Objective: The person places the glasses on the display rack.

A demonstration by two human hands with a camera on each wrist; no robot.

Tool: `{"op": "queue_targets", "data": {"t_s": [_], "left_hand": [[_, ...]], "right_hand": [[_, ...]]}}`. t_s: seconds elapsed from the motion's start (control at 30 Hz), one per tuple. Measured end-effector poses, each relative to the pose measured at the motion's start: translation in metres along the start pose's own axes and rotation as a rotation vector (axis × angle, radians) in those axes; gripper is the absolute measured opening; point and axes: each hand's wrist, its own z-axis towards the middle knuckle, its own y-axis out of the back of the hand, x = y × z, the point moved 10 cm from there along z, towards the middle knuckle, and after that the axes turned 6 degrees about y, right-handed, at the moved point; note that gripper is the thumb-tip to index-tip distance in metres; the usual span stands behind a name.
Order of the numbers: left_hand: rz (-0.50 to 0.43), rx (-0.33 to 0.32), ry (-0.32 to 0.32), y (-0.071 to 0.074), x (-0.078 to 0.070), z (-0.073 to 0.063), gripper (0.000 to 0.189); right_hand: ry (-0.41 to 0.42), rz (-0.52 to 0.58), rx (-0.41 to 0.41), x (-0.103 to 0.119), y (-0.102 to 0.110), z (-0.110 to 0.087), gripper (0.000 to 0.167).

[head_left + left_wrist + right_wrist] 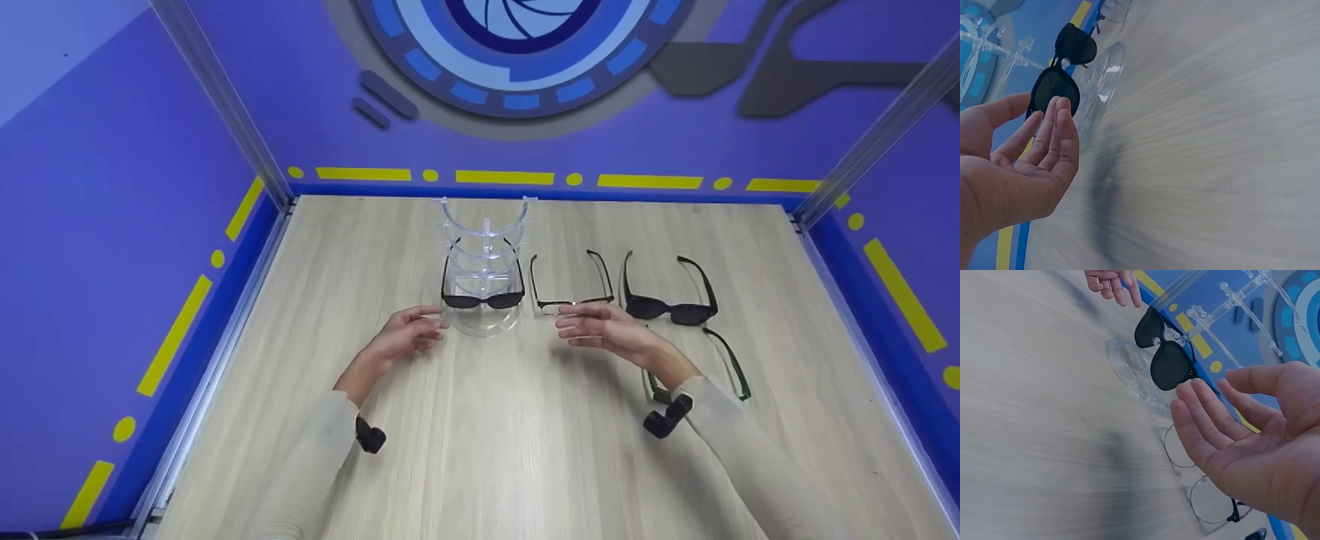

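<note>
Black sunglasses point(504, 301) point(1055, 93) point(1172, 365) sit on the lowest level of a clear plastic display stand point(486, 225), their dark lenses facing me. My left hand point(409, 334) point(1027, 157) hovers at their left side, fingers loosely bent and nothing held. Whether a fingertip touches the frame cannot be told. On the other side, my right hand point(611, 330) point(1252, 433) hangs in the air with relaxed fingers, holding nothing. In the head view it partly covers thin-framed clear glasses point(551, 307) point(1207, 500) lying on the table right of the stand.
Larger black sunglasses point(690, 313) lie farther right on the wooden table point(480, 450). Nearer me are green-framed glasses point(742, 386), partly hidden by my right forearm. Blue panels point(315, 135) with yellow markings enclose the table at the back and both sides.
</note>
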Motion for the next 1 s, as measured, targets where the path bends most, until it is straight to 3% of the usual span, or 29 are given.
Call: {"op": "queue_targets", "data": {"t_s": [0.6,1.0], "left_hand": [[0.055,0.156,-0.023,-0.051,-0.008,0.002,0.047],[0.064,0.266,-0.068,-0.094,-0.005,0.001,0.046]], "right_hand": [[0.010,-0.018,-0.006,0.011,0.039,-0.035,0.053],[0.030,-0.051,0.060,0.018,0.070,-0.071,0.053]]}}
